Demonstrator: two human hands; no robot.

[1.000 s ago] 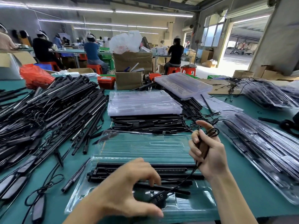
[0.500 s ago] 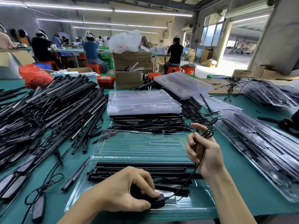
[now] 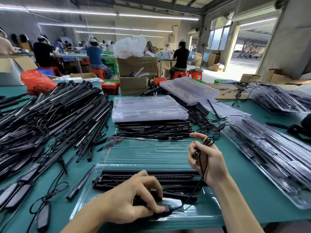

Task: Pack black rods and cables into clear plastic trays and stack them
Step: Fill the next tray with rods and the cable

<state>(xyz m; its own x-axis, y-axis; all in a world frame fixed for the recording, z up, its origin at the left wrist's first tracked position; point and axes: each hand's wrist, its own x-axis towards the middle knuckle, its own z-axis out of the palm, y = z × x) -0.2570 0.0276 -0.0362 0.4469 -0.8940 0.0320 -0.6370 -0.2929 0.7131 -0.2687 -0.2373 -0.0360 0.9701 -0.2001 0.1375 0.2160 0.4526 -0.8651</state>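
Observation:
An open clear plastic tray (image 3: 198, 214) lies at the near table edge, its lid half (image 3: 148, 152) folded back. Several black rods (image 3: 151, 175) lie side by side in the tray. My left hand (image 3: 134, 200) presses a small black controller box (image 3: 164, 208) into the tray's front compartment, fingers curled round it. A thin black cable (image 3: 200, 179) runs from the box up to my right hand (image 3: 207, 158), which grips its coiled end above the tray's right side.
A big heap of loose black rods and cables (image 3: 50, 118) covers the left of the green table. A stack of clear trays (image 3: 148, 108) rests on rods behind. Packed trays (image 3: 276, 153) lie at the right. Cardboard boxes (image 3: 134, 76) and seated workers are beyond.
My left hand came down with the controller box and now presses it into the tray. My right hand lowered slightly, still holding the coiled cable.

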